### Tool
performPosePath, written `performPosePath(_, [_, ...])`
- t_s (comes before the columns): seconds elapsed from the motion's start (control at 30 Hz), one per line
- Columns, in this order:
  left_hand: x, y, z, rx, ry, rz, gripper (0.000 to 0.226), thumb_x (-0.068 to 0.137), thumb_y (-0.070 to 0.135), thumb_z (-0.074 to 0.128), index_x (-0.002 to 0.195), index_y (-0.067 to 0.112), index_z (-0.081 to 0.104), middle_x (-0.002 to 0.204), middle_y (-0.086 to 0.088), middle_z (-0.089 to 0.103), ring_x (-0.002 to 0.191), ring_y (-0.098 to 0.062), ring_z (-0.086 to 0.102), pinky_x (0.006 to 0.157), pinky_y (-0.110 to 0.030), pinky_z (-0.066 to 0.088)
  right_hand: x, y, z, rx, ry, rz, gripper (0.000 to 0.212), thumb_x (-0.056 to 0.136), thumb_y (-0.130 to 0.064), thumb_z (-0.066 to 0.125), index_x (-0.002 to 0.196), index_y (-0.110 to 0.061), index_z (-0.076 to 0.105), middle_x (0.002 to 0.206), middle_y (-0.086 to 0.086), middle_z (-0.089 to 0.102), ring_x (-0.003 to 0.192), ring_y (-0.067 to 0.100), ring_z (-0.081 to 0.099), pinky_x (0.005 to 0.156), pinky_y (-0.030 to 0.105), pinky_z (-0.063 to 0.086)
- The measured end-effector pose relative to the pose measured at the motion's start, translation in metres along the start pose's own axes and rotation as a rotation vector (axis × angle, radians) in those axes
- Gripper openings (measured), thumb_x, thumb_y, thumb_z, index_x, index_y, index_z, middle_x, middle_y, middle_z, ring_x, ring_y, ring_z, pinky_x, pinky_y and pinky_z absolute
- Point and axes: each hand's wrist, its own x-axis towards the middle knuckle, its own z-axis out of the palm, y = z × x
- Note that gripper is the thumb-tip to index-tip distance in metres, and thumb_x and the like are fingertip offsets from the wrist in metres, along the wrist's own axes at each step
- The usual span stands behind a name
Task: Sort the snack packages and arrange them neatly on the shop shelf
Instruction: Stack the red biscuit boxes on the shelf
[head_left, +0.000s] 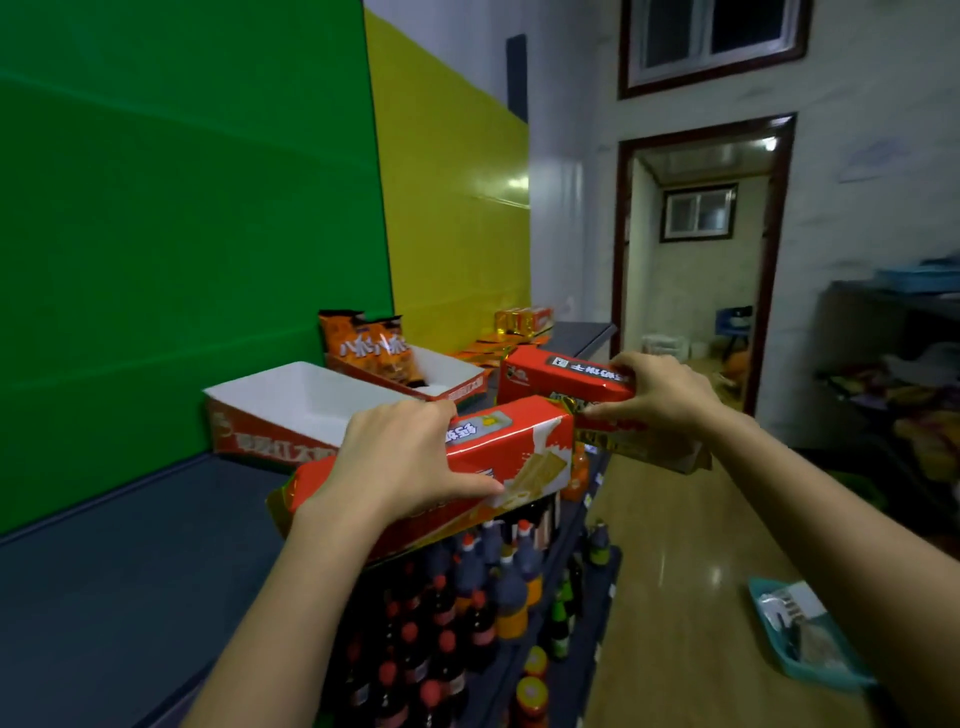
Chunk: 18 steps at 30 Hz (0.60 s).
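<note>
My left hand (400, 467) curled round a red box (519, 447) just right of the empty tray (249, 436); my right hand (660, 389) clasped a second box (566, 375) farther right. Both seemed bound for that tray.

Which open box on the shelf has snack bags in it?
The far box: orange bags stand in it. The near box shows only white inside.

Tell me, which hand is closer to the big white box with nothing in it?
Left. The left hand grips a red cracker packet right in front of the white box; the right hand holds a second red packet farther off to its right.
</note>
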Motion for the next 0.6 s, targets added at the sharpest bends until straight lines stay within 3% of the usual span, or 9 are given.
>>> performPosePath(0.27, [0.124, 0.084, 0.050, 0.021, 0.006, 0.036, 0.076, 0.059, 0.082, 0.054, 0.108, 0.023, 0.054, 0.107, 0.001, 0.065, 0.100, -0.022, 0.059, 0.069, -0.031, 0.038, 0.085, 0.120, -0.020, -0.040, 0.000, 0.006, 0.066, 0.070, -0.060, 0.069, 0.123, -0.027, 0.049, 0.120, -0.002, 0.062, 0.102, 0.015, 0.059, 0.082, 0.031, 0.047])
performPosePath(0.6, [0.283, 0.139, 0.123, 0.002, 0.030, 0.054, 0.081, 0.056, 0.084, 0.054, 0.106, 0.021, 0.056, 0.105, 0.000, 0.065, 0.098, -0.023, 0.060, 0.067, -0.029, 0.035, 0.204, 0.225, -0.006, -0.050, 0.036, 0.052, 0.075, 0.073, -0.056, 0.067, 0.134, -0.021, 0.042, 0.128, 0.003, 0.058, 0.111, 0.019, 0.058, 0.084, 0.030, 0.044])
